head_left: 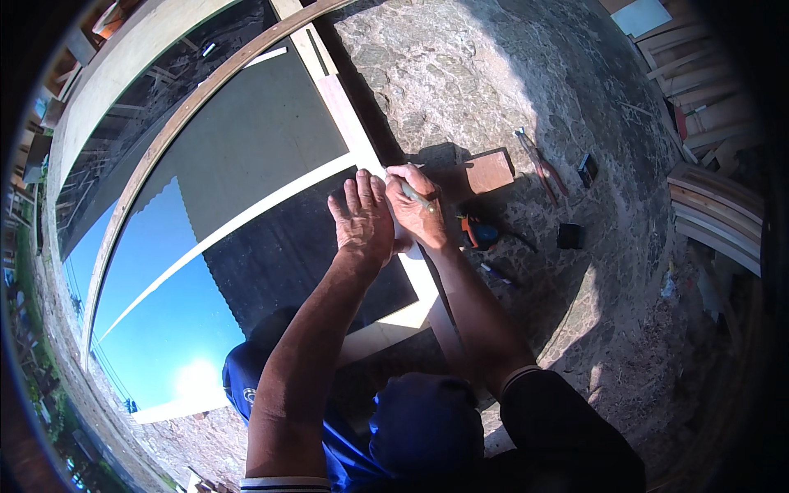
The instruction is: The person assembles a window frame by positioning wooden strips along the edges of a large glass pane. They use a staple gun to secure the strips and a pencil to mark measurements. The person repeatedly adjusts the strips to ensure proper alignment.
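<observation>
My left hand (362, 217) lies flat with its fingers stretched out, over the edge of a dark, reflective pane (304, 246) beside the pale wooden frame (349, 123). Next to it, my right hand (421, 209) is closed around a slim grey-handled tool (415, 194). The tool's exact kind is unclear, and its tip is hidden by the fingers. Both hands rest where the frame's crossbar (271, 197) meets its long right-hand member. Sky, sun and my own head show as reflections in the pane.
Right of the frame, a reddish-brown block (486, 173), red-handled pliers (541, 167), an orange-and-blue tape measure (480, 233), a small black box (569, 237) and a pen-like item (496, 274) lie on rough stone ground. Stacked wooden frames (717, 209) stand at the far right.
</observation>
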A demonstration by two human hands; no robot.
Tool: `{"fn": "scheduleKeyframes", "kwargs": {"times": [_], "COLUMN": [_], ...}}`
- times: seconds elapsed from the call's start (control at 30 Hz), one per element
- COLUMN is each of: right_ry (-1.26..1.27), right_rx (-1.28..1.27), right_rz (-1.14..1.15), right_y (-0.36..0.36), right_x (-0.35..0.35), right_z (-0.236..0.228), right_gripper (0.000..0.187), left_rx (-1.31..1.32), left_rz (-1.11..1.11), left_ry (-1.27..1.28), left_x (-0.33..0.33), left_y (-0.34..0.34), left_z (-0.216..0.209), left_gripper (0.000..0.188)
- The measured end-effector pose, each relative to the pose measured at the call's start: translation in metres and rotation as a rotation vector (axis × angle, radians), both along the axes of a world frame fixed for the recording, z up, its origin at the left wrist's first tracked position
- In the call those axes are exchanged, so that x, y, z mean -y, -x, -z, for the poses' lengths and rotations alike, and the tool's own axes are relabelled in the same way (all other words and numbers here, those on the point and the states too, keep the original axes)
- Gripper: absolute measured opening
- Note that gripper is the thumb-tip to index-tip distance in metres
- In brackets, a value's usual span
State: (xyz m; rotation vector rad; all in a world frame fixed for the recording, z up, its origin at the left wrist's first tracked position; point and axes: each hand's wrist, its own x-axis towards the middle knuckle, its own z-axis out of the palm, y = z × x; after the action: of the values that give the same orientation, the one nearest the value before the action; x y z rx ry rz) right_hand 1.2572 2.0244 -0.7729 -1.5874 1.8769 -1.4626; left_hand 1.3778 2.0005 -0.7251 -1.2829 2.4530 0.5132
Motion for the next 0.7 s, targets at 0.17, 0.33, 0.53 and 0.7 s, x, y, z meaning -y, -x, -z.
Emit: {"fn": "scheduleKeyframes", "kwargs": {"times": [0.17, 0.33, 0.53, 0.7], "right_ry": [-0.047, -0.052, 0.025, 0.054], "right_rx": [-0.014, -0.010, 0.267, 0.167], "right_rz": [0.019, 0.062, 0.150, 0.262], "right_y": [0.001, -0.005, 0.013, 0.017], "right_x": [0.020, 0.015, -0.026, -0.107], "right_z": [0.003, 0.001, -0.015, -0.017], "right_gripper": [0.019, 0.019, 0.025, 0.028], "left_rx": [0.022, 0.042, 0.059, 0.130], "left_rz": [0.009, -0.001, -0.009, 0.011], "left_ry": [-0.003, -0.063, -0.065, -0.070], "left_x": [0.001, 0.002, 0.003, 0.002], "left_y": [0.001, 0.003, 0.006, 0.011], "left_z": [-0.005, -0.012, -0.015, -0.011], "left_gripper": [0.137, 0.133, 0.135, 0.135]}}
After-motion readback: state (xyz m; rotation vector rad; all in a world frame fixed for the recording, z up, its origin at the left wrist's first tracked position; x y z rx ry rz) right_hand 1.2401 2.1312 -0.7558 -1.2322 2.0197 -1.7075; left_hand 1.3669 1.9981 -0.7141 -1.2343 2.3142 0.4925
